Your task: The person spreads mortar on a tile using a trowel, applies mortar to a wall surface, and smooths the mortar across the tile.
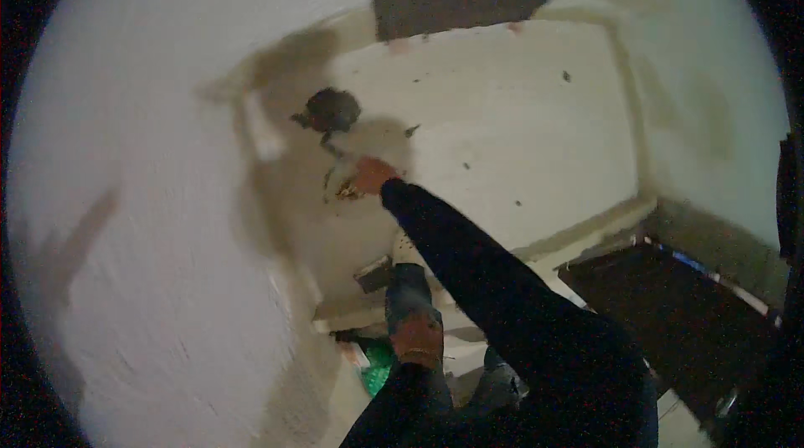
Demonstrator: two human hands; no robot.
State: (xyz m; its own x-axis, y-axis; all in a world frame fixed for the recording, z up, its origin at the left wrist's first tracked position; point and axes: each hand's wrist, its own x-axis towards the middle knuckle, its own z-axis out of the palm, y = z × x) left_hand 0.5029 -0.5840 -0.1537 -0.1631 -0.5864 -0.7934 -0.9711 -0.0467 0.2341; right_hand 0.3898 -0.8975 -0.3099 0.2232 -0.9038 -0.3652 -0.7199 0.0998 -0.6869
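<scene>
Centre-frame, my right hand [377, 174] is below a dark clump [333, 110]; lower centre, my left hand [417, 336] lies over my leg [408, 290]; I can't tell either's opening or hold

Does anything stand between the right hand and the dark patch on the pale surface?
Only a slender thing, too blurred to identify, shows between the right hand and the dark patch; nothing else visible stands in the way.

— Your right hand [376, 175] shows as a blur; what's in it?
— A pale smear [342, 165], perhaps a tool, too fuzzy to tell! Your left hand [416, 337] blurs at the fingers, too.
— That green thing [378, 367]?
— Partly hidden behind your left sleeve [400, 410]!
</scene>
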